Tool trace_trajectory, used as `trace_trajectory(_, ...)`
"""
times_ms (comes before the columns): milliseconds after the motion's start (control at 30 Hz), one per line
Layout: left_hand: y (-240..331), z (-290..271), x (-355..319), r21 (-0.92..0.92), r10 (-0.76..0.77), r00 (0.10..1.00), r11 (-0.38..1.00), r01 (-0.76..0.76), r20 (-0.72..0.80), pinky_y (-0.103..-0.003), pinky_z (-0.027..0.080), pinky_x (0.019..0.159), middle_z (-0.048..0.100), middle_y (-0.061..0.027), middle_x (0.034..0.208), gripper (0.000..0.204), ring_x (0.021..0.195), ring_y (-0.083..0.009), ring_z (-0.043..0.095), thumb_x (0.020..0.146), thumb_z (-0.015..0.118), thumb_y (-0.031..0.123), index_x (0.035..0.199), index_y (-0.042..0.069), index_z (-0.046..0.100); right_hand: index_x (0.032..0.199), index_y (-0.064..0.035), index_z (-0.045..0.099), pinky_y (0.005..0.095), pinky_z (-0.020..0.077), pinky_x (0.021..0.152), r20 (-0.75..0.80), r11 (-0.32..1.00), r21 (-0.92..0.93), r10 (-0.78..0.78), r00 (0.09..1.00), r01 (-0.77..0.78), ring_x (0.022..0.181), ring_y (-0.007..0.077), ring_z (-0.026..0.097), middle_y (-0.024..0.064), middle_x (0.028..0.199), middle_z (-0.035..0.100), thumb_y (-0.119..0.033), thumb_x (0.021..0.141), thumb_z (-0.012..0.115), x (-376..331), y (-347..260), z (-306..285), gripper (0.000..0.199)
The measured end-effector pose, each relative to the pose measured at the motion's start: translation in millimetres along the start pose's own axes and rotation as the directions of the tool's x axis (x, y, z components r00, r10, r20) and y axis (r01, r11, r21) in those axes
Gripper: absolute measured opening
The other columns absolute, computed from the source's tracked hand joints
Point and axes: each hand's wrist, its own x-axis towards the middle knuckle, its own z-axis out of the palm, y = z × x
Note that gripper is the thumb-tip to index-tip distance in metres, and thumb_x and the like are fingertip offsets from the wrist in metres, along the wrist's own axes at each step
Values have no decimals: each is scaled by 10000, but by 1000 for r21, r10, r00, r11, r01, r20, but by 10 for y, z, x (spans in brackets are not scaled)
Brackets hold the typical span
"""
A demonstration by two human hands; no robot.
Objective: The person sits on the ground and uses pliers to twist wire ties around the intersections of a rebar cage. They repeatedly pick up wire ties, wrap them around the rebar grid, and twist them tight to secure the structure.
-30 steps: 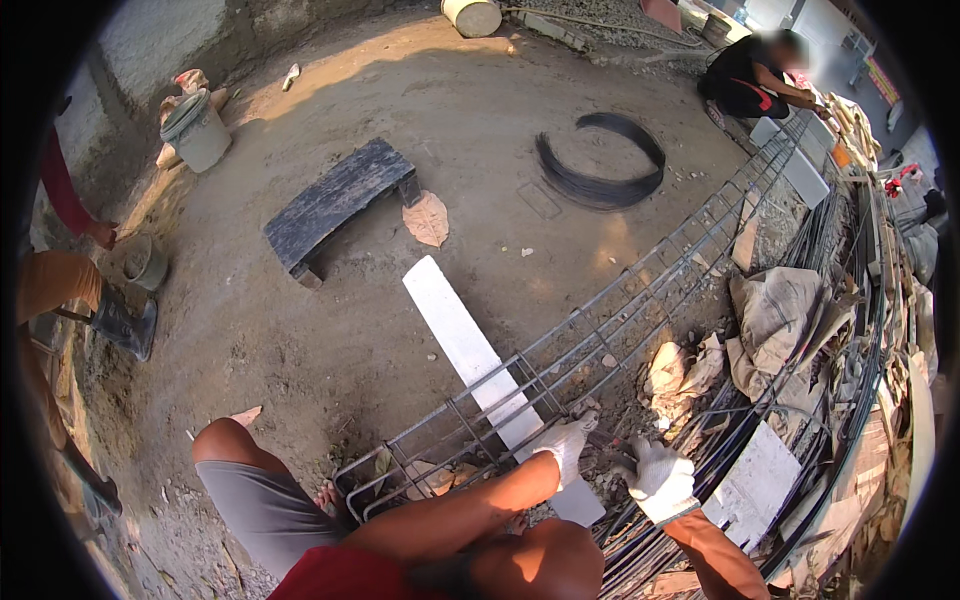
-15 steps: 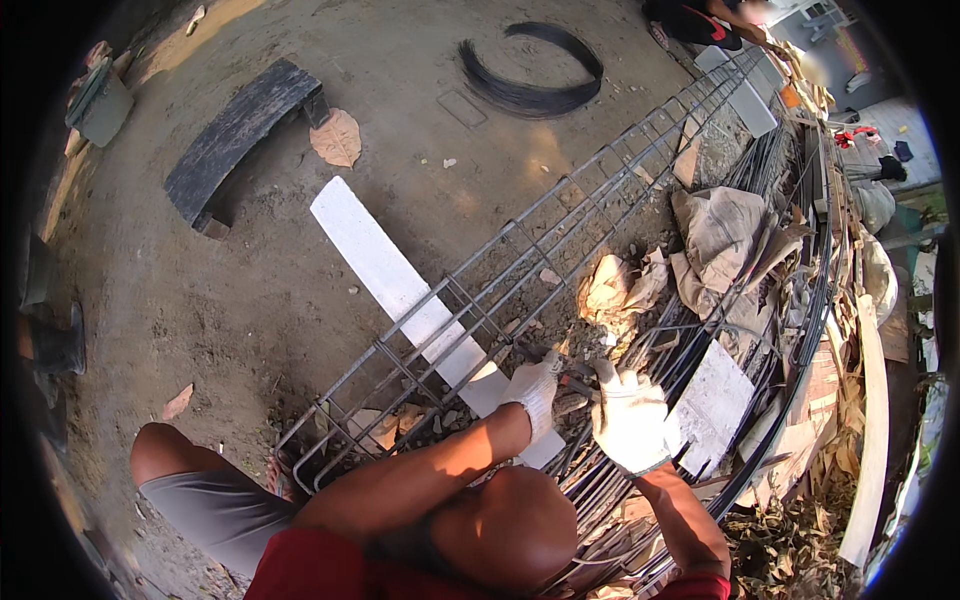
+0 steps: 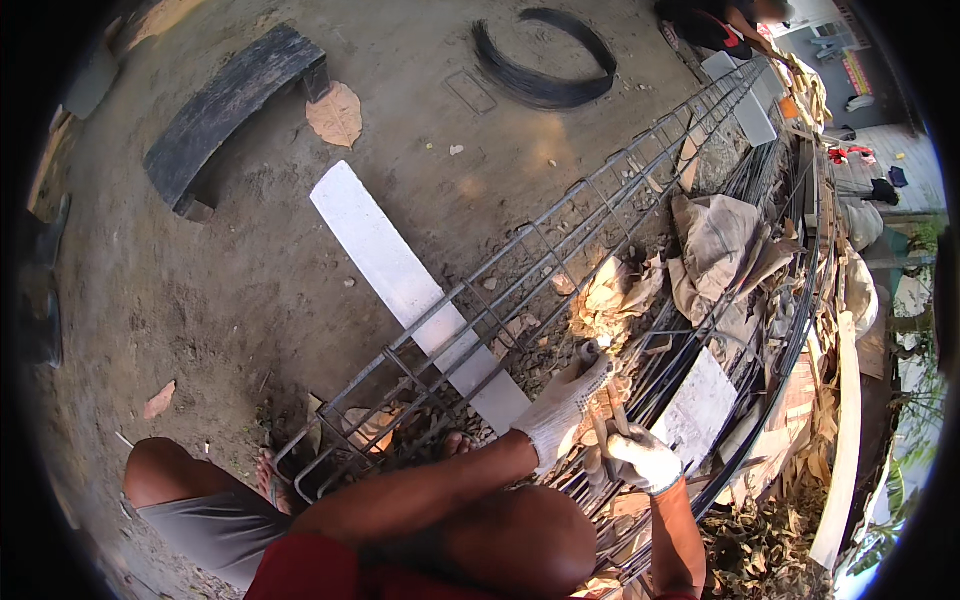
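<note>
My right hand (image 3: 645,458), in a white work glove, is closed around the worn, brownish handles of a tool that looks like pincers (image 3: 616,405). Right beside it, my left hand (image 3: 568,412), also gloved, has its fingers curled together near the tool. What those fingers hold, if anything, is hidden. Both hands are just right of a long steel rebar cage (image 3: 480,270), apart from its near end. Beneath the cage, a white board (image 3: 385,255) lies crosswise. Below and around my hands runs a bundle of thin steel bars (image 3: 690,335).
A coil of black wire (image 3: 545,95) and a low dark bench (image 3: 235,110) stand on the dirt ground. Crumpled sacks (image 3: 720,245), a pale flat slab (image 3: 695,400) and a long wooden strip (image 3: 840,440) line the right. Another person (image 3: 715,25) works at the cage's far end.
Both hands have moved away from the cage toward the bar bundle. My right hand has dropped lower with the tool, whose handles now point upward. The view has shifted slightly.
</note>
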Motion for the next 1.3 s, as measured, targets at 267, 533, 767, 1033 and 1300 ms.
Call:
trace_trajectory(267, 133, 570, -779, -416, 125, 988, 906, -75, 95, -433, 569, 1050, 666, -162, 1374, 480, 1223, -289, 678, 1171, 472, 350, 1533, 39, 524, 1316, 119, 547, 437, 696, 683, 79, 967, 174, 176, 981, -188, 772, 352, 795, 280, 1011, 750, -208, 1038, 685, -613, -996, 586, 451)
trace_trajectory(533, -73, 1090, -2384, -675, 249, 955, 679, -289, -160, -473, 598, 1015, 640, -164, 1382, 431, 1220, -290, 675, 1142, 516, 368, 1434, 61, 592, 1414, 16, 584, 444, 656, 801, 470, 775, 316, 373, 800, -547, 887, 287, 759, 161, 1087, 774, -282, 1103, 618, -1386, -975, 1900, 433)
trace_trajectory(767, 683, 1683, -4345, 458, 335, 552, 884, 97, -764, -262, 409, 503, 617, 32, 790, 209, 588, -56, 509, 1134, 553, 234, 1139, 73, 686, 1452, -51, 582, 441, 652, 909, 524, 713, 346, 393, 756, -610, 1036, 257, 766, 138, 1218, 759, -166, 1069, 659, -2657, -1052, 3639, 407)
trace_trajectory(1033, 1392, 2718, -5498, 886, 629, 624, 324, 332, -464, -321, 463, 609, 686, -54, 841, 225, 689, -153, 614, 1086, 606, 213, 1113, 40, 746, 1139, -75, 754, 270, 444, 526, 356, 835, -453, 490, 796, -312, 610, 97, 601, -21, 805, 698, -451, 985, 723, -3473, -2375, 4038, 408)
trace_trajectory(1300, 2212, 1603, -5808, 579, 343, 579, 763, 289, -740, -346, 448, 532, 707, -58, 825, 270, 600, -176, 586, 1069, 656, 360, 1146, 112, 732, 1471, -76, 629, 269, 453, 490, 362, 789, -419, 599, 714, -449, 595, 82, 572, 13, 748, 639, -320, 1015, 680, -2941, -2461, 4874, 519)
